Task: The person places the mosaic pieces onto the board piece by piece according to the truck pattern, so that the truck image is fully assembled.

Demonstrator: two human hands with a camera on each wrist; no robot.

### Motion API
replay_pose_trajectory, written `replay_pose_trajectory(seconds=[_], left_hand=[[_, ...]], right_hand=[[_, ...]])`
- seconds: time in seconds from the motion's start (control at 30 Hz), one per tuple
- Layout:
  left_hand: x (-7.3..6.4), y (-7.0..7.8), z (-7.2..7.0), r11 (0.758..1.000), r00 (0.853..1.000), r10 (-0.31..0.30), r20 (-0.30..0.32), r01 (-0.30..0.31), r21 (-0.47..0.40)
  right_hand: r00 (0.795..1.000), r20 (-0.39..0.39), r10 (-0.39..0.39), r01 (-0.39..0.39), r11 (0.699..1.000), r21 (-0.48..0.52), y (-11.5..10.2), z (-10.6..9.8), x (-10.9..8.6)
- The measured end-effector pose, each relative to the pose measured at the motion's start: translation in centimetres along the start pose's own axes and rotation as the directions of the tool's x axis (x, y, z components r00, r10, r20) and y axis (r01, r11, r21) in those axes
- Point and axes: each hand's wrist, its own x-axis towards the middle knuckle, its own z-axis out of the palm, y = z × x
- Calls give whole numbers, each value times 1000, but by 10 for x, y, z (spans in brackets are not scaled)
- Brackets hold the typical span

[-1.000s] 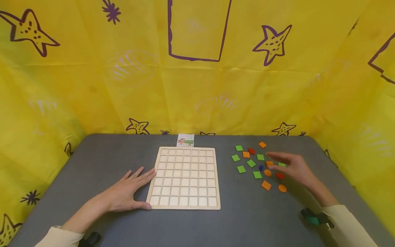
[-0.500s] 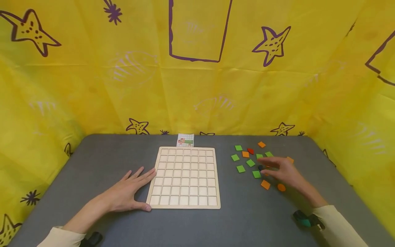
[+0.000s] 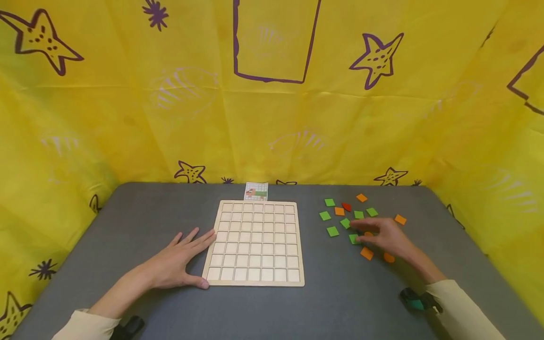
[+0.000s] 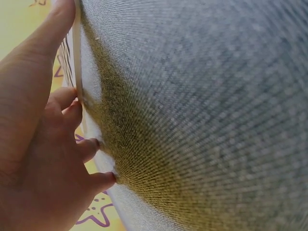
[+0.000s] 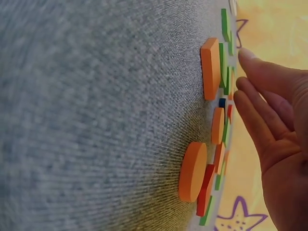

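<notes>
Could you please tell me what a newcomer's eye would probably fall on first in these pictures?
Probably the bright yellow cloth, patterned with dark starfish, behind the gray table. Next might come the pale wooden grid board near the middle, its left edge touched by the left hand, then the scattered green and orange tiles right of the board, with the right hand over some of them.

Leaving a free lane on the grey table (image 3: 316, 257) between gridded board (image 3: 256, 248) and loose tiles (image 3: 333, 231); blocking the board's left edge with left hand (image 3: 172, 262), some tiles with right hand (image 3: 384, 236), the back with yellow cloth (image 3: 272, 118).
</notes>
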Motion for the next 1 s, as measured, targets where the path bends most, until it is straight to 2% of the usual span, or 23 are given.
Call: replay_pose_trajectory(seconds=[0.3, 0.53, 0.73, 1.0], left_hand=[[1, -1, 0, 1000, 1000, 8, -9, -8, -11], [-1, 1, 1, 1000, 1000, 9, -16, -9, -22], [-4, 1, 0, 999, 999, 13, -34, -15, -34], [-1, 0, 1, 999, 999, 22, -30, -23, -42]], right_hand=[[996, 23, -85, 86, 995, -42, 5, 3, -3], [984, 27, -176, 178, 978, -112, 6, 3, -1], [984, 41, -172, 176, 973, -150, 5, 3, 1], [988, 9, -151, 151, 975, -164, 6, 4, -3]])
